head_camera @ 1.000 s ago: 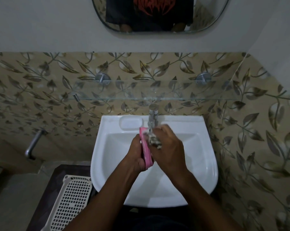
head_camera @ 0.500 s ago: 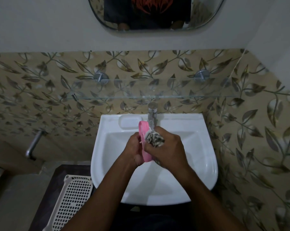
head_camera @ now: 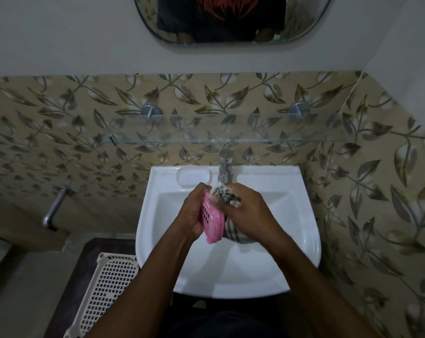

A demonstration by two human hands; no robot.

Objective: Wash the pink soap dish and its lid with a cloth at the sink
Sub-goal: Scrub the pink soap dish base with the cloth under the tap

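Observation:
Over the white sink (head_camera: 304, 215), my left hand (head_camera: 194, 211) grips a pink soap dish part (head_camera: 212, 222) with slotted holes, tilted on edge. My right hand (head_camera: 248, 213) clutches a bunched checked cloth (head_camera: 227, 196) and presses it against the pink piece's right side; more of the cloth hangs below my palm. Both hands sit just under the chrome tap (head_camera: 224, 167), where a little water falls on the cloth. I cannot tell whether the pink piece is the dish or the lid; no second pink piece is in sight.
A moulded soap recess (head_camera: 193, 176) sits on the sink's back ledge left of the tap. A glass shelf (head_camera: 206, 140) runs above the tap. A white perforated basket (head_camera: 109, 289) stands low at the left, and a metal wall pipe (head_camera: 54, 208) juts out beyond it.
My left hand has turned the pink piece so its slotted face shows, and lowered it a little. The cloth in my right hand has slid along it, with more fabric now hanging below.

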